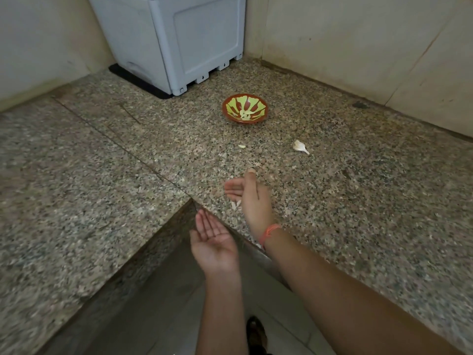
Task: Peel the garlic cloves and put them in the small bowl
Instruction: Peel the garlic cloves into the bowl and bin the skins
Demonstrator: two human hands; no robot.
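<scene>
Orange thread circles the wrist of the right hand, which stands on edge on the granite counter, fingers straight and released, holding nothing. Pale garlic skins lie against its palm side. The left hand is cupped palm-up just below the counter's edge, empty and relaxed. Farther out lie one peeled clove and an unpeeled clove. Beyond them the small bowl holds peeled cloves, near a grey plastic box.

Grey bin cropped at top; garlic skins half hidden behind right hand; cloves in bowl too small to count.
</scene>
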